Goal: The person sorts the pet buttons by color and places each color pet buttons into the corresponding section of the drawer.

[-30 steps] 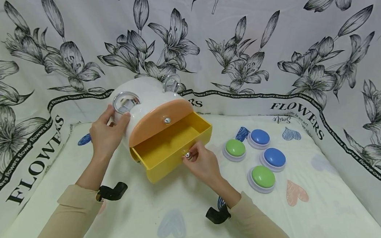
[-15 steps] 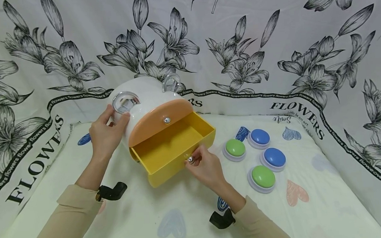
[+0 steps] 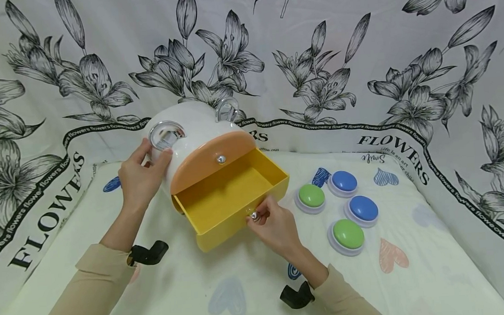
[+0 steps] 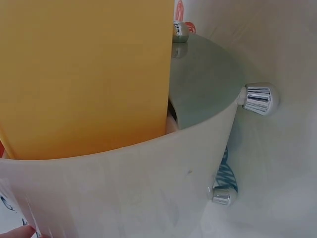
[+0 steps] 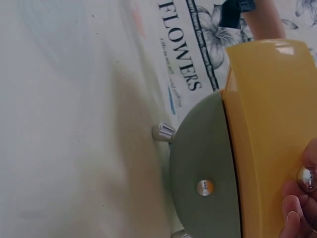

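Note:
A round white toy drawer cabinet (image 3: 193,120) stands at centre-left in the head view. Its orange upper drawer (image 3: 210,157) is closed, while the yellow drawer (image 3: 232,192) below is pulled far out, with nothing visible inside. My right hand (image 3: 275,226) pinches the silver knob (image 3: 254,216) on the yellow front. My left hand (image 3: 144,176) holds the cabinet's left side beside a clear round fitting (image 3: 166,135), some fingers hidden. From the right wrist, a closed green drawer (image 5: 205,158) with a silver knob (image 5: 205,187) shows under the yellow one.
To the right of the cabinet sit two green push buttons (image 3: 311,195) and two blue push buttons (image 3: 344,181) on pale round bases. A heart-patterned cloth (image 3: 178,297) covers the surface. Behind it hangs a flower-printed curtain (image 3: 288,44). Silver feet (image 4: 260,99) stick out beneath the cabinet.
My right hand has drawn the yellow drawer further out, toward me and slightly right. My left hand and the cabinet body have stayed in place.

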`<state>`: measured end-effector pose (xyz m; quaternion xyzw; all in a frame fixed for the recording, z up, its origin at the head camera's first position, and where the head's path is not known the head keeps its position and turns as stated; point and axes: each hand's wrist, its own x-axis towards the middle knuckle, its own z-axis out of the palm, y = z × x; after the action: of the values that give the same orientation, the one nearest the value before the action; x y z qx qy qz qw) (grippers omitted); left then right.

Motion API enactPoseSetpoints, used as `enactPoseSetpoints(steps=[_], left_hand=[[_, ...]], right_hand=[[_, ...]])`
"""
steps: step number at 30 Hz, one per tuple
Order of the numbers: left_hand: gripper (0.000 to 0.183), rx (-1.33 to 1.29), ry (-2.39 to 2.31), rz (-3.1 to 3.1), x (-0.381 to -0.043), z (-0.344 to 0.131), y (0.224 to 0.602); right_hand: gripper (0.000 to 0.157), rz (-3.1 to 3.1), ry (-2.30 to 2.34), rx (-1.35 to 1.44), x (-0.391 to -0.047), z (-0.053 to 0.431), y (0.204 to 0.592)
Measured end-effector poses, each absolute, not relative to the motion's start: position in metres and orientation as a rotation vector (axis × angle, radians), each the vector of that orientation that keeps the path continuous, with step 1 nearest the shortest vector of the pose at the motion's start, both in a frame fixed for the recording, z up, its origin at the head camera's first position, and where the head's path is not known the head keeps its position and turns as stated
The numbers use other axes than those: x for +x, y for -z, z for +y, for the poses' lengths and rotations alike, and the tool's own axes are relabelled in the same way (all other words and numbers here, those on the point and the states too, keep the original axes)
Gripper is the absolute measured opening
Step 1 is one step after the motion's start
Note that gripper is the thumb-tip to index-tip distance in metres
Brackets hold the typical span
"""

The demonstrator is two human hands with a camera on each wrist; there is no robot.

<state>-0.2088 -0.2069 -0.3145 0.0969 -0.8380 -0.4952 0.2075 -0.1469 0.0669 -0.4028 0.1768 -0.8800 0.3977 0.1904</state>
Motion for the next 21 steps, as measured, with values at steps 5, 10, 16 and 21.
enactPoseSetpoints(steps=[5,10,16,21], left_hand=[[0.065,0.277,1.376,-2.338,-0.2086,-0.2073,0.3147],[0.064,0.274,1.375,-2.337,-0.2081,-0.2071,0.3144],[0.065,0.276,1.370,-2.343,-0.2083,-0.2067,0.3141],[0.065,0.273,1.366,-2.341,-0.2085,-0.2068,0.3147]], right_hand=[[0.029,-2.469,-1.112,0.481,-0.1444,0.0679,0.4028],[0.029,-2.470,-1.116,0.477,-0.1422,0.0704,0.4034],[0.030,-2.447,-1.135,0.498,-0.1394,0.0729,0.4042],[0.030,-2.429,-1.140,0.503,-0.1373,0.0746,0.4045]])
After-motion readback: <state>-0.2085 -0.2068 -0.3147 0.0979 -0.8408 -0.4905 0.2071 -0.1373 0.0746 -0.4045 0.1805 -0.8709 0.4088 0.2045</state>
